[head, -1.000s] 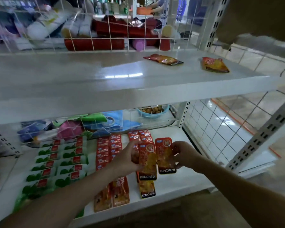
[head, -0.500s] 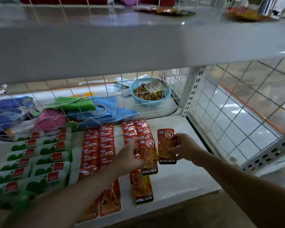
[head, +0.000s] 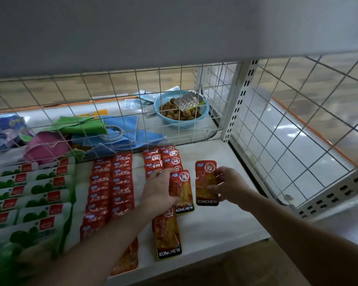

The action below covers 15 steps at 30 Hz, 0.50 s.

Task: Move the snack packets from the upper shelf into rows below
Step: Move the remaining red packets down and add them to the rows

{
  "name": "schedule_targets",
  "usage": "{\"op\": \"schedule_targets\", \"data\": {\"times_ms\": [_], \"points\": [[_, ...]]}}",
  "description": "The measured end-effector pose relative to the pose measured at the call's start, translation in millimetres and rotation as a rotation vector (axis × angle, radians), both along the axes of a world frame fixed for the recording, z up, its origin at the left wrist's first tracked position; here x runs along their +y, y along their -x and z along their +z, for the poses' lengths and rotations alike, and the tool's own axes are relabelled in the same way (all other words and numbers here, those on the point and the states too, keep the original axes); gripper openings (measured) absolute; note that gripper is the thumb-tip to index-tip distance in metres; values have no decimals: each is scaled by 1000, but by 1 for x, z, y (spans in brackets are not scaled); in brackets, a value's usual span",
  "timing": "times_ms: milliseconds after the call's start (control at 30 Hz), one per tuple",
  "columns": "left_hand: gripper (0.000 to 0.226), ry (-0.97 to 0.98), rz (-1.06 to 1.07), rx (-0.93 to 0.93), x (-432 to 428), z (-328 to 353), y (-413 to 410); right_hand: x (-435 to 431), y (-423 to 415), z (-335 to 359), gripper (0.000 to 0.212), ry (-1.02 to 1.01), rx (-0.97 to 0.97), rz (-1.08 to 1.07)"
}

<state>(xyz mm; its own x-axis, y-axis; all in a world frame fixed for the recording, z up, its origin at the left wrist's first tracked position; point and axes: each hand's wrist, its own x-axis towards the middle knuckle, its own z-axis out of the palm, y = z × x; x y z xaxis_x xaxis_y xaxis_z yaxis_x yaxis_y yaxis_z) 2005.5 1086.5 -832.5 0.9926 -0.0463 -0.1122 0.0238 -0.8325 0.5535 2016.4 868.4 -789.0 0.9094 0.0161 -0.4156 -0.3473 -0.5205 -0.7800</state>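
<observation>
On the white lower shelf (head: 219, 230) lie rows of red-orange snack packets (head: 112, 186). My left hand (head: 159, 190) grips one orange KONCHEW packet (head: 184, 195) by its left edge, over the row of small red packets (head: 163, 157). My right hand (head: 227, 186) pinches a second KONCHEW packet (head: 205, 182) by its right edge, just right of the first. Another KONCHEW packet (head: 167, 236) lies flat near the shelf's front edge. The underside of the upper shelf (head: 174, 29) fills the top of the view, and its top is hidden.
Green-and-white packets (head: 29, 195) fill the shelf's left side. A wire grid (head: 132, 112) backs the shelf; behind it sit a blue basket of nuts (head: 180, 112), cloths and a tape roll (head: 112, 133). A wire side panel (head: 298, 145) closes the right.
The camera has tilted down, so the upper shelf's top and its two packets have left the view. Both hands still hold their packets in about the same place on the lower shelf.
</observation>
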Motion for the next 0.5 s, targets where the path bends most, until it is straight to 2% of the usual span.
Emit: {"op": "schedule_targets", "data": {"times_ms": [167, 500], "points": [[92, -197, -41, -35, -3, -5, -6, -1, 4, -4, 34, 24, 18, 12], [92, -208, -35, 12, -3, -8, -9, 6, 7, -15, 41, 80, 49, 68]]}}
